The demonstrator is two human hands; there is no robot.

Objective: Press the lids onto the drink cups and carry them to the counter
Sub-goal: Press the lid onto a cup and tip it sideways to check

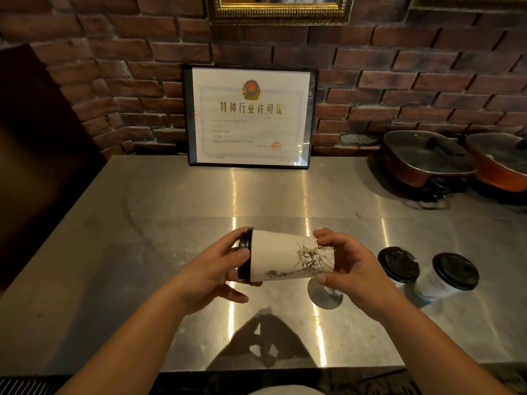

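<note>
Bare forearms enter from the bottom edge, nearest the camera, both raised above a steel counter (142, 252). Left hand (211, 269): thumb lies across the black lid (244, 256), other fingers curl under and behind the lid end, so it grips the lidded end of the cup. Right hand (346, 259): fingertips curled over the top of the cup base, thumb under it, pinching the bottom end. Between them a white paper cup (281, 259) held sideways in the air, lid pointing left, base right, clear of the counter. Dark line drawing printed on the cup wall near the base, looks like a crowned statue figure. Lid looks seated on the rim, but the far side is hidden by the left fingers, can't confirm all round.

Right of the hands, two more cups stand upright on the counter, each with a black lid on: nearer lidded cup (398, 268), just beside the right hand, and farther lidded cup (453, 273) next to it. They are near each other; can't tell if touching.

Back of counter: framed certificate (250, 116) leaning on the brick wall (114, 67). Far right: two lidded pans (425, 158), side by side. Gold picture frame (279, 12) on the wall, top edge.
</note>
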